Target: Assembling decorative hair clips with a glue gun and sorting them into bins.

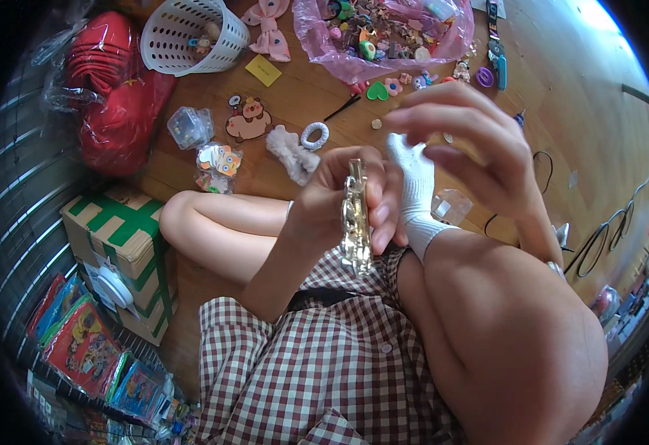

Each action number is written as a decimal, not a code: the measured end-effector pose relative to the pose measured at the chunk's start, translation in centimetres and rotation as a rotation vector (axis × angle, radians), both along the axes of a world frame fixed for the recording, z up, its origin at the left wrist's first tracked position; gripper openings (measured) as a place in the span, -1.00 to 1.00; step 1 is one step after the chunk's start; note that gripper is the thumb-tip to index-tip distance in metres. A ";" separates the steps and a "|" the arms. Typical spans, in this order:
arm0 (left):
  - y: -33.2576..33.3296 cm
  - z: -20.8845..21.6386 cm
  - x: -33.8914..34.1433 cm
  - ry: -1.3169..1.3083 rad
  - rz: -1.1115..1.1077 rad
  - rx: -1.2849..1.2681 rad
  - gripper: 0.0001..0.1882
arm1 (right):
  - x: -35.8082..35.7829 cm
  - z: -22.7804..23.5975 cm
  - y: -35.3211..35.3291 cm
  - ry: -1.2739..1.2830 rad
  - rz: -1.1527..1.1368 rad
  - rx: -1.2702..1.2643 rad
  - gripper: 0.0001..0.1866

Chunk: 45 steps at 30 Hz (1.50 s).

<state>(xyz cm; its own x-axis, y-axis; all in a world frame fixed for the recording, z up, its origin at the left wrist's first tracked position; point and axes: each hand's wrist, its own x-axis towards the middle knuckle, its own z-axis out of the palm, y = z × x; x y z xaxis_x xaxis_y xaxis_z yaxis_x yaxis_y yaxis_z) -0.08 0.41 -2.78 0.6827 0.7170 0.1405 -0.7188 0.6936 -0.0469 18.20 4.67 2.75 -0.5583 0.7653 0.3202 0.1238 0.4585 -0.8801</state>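
Observation:
Upright in front of my chest is a shiny gold-coloured metal hair clip (355, 231), long and narrow with bumpy decoration down one side. My left hand (328, 189) is closed round it, thumb and fingers pressing it from both sides. To the right and a bit farther off, my right hand (484, 148) hovers above my white-socked foot with its fingers curved and apart. Nothing shows between those fingers, and it does not touch the clip. Beyond my left hand, a fluffy grey-beige bow (292, 154) and a white ring-shaped hair tie (315, 136) lie on the wooden floor.
A pink plastic bag (384, 70) full of small charms lies open at the far middle. White perforated basket (191, 37), red wrapped bundle (109, 96) and taped cardboard box (120, 248) line the left. Black cables (610, 233) cross the floor at right.

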 end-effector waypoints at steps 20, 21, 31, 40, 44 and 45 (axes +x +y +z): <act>-2.7 -1.5 -1.7 0.180 0.001 -0.431 -0.34 | -1.0 -1.5 -1.0 0.314 -0.063 -0.667 -0.83; -2.4 -1.3 -2.3 0.411 0.074 -0.329 -0.34 | -0.9 -1.6 -1.0 0.315 -0.123 -0.782 -0.82; -2.4 0.3 -1.5 1.293 0.363 0.126 -0.58 | -1.1 -4.2 -2.2 0.338 -0.324 -0.843 -0.79; -2.5 0.1 -2.3 1.258 0.393 0.198 -0.73 | -1.2 -4.1 -2.7 0.323 -0.330 -0.837 -0.79; -1.8 1.3 -2.4 1.284 0.503 0.136 -0.73 | -1.7 -3.6 -2.4 0.339 -0.292 -0.818 -0.78; -1.5 1.6 -2.2 1.306 0.547 0.085 -0.72 | -1.7 -3.6 -2.4 0.339 -0.295 -0.818 -0.78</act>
